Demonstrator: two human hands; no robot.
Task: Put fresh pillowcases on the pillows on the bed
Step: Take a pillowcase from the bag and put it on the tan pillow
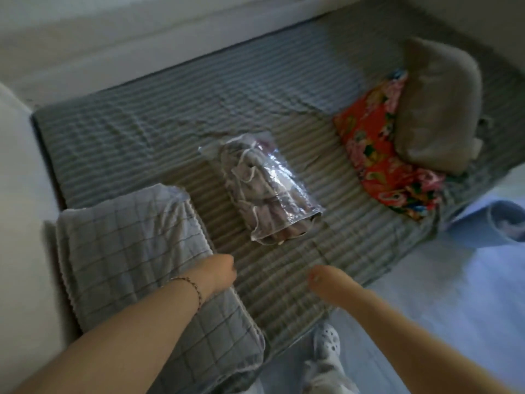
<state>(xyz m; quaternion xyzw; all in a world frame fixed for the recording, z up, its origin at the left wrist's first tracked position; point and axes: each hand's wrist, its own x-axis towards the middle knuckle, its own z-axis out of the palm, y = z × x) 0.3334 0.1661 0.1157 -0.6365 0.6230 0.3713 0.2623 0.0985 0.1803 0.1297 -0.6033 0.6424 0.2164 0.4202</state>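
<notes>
A grey checked pillow [133,245] lies at the near left of the bed [176,115]. My left hand [217,275] rests on its right edge with the fingers curled over it. Hovering over the bed's near edge, my right hand [326,281] holds nothing; its fingers are blurred. A clear plastic bag of folded pale fabric [262,184] lies mid-bed, beyond both hands. At the far right a beige pillow [437,106] leans on a red floral pillow [380,146].
The bed has a grey ribbed cover and stands against a pale wall [113,38]. A white surface [20,223] borders the left. Pale floor [454,294] runs to the right, with a round grey object [508,223] on it. My white clog [326,341] is below.
</notes>
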